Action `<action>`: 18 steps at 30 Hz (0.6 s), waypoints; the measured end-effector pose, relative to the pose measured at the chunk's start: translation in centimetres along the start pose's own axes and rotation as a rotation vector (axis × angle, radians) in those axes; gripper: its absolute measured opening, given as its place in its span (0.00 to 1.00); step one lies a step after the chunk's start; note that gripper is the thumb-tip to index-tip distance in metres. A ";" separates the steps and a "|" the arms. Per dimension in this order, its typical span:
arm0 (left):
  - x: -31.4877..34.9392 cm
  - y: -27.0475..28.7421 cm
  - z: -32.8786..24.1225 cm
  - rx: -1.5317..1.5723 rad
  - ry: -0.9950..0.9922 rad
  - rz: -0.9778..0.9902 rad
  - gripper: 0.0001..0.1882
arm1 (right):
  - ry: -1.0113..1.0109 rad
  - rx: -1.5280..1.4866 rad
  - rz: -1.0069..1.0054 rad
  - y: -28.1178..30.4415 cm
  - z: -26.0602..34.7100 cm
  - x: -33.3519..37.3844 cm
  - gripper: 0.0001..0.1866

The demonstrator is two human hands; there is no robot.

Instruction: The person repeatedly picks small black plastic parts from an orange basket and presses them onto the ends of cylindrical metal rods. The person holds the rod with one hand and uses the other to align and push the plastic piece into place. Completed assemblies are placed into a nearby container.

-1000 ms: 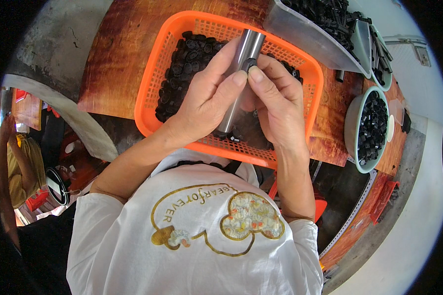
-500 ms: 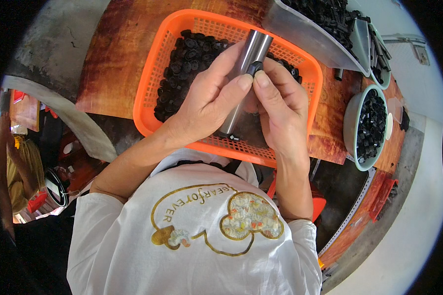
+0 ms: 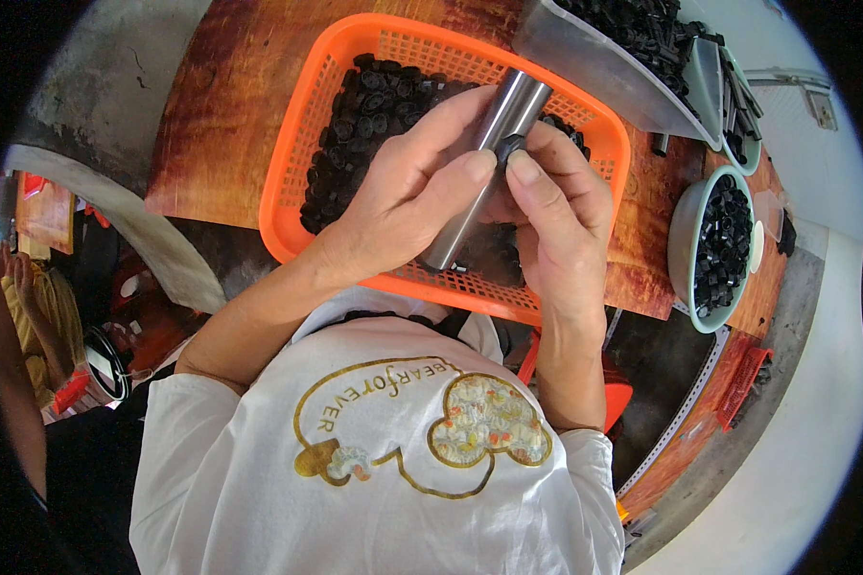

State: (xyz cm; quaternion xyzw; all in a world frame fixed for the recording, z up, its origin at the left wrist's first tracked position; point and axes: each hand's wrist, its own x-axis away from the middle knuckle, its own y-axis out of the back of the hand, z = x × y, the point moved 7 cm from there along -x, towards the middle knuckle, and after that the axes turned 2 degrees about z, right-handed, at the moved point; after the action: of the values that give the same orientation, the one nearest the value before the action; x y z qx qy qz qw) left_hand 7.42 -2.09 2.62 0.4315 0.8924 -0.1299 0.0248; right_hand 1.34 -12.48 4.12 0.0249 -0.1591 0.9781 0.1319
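A shiny dark metal tube (image 3: 514,105) slants across the middle of the view, its upper end leaning right. My left hand (image 3: 408,196) is closed round it, thumb lying along its side. Pinched between the thumb and fingers of my right hand (image 3: 568,206) is a small black piece (image 3: 512,144), held against the tube's side. Fingertips partly cover that piece, so whether it sits in the tube cannot be made out. Below both hands, an orange plastic basket (image 3: 286,158) holds many small black caps (image 3: 374,101).
A wooden table (image 3: 206,125) bears the basket. At the back right stands a translucent bin (image 3: 623,81) of black parts. A pale green bowl (image 3: 683,251) of black pieces is at the right, with tubes (image 3: 738,110) in another container beyond. Someone in yellow (image 3: 43,326) is at the far left.
Both hands and the tube have shifted slightly right and toward me. My right thumb has moved a little away from the left one, at the black piece.
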 end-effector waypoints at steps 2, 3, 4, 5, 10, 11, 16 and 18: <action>-0.1 0.0 0.1 -0.002 -0.019 -0.008 0.27 | 0.001 0.013 -0.016 0.0 -0.1 0.1 0.16; -0.1 0.0 0.1 -0.002 -0.029 -0.011 0.27 | 0.040 0.084 -0.021 -0.1 0.1 0.2 0.16; -0.1 0.0 0.1 -0.014 -0.038 -0.013 0.27 | 0.068 0.156 -0.040 -0.1 0.2 0.4 0.16; -0.2 0.0 0.1 -0.026 -0.048 -0.015 0.27 | 0.090 0.218 -0.057 -0.2 0.3 0.6 0.16; -0.2 0.0 0.2 0.045 -0.027 -0.031 0.26 | 0.029 -0.025 -0.040 0.1 -0.6 0.3 0.16; -0.1 0.0 0.2 0.034 0.000 -0.010 0.27 | 0.005 -0.064 -0.040 0.3 -0.8 0.1 0.16; -0.1 -0.3 0.2 0.144 0.066 0.020 0.29 | -0.031 -0.156 0.002 0.6 -1.2 -0.2 0.15; -0.1 -0.4 0.4 0.171 0.074 0.009 0.29 | -0.028 -0.154 0.001 0.5 -1.2 -0.2 0.14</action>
State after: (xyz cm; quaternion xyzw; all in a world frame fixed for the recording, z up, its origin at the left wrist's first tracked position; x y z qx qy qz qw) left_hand 7.14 -2.50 2.36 0.4407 0.8763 -0.1896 -0.0445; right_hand 1.38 -12.62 2.80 0.0284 -0.2357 0.9626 0.1308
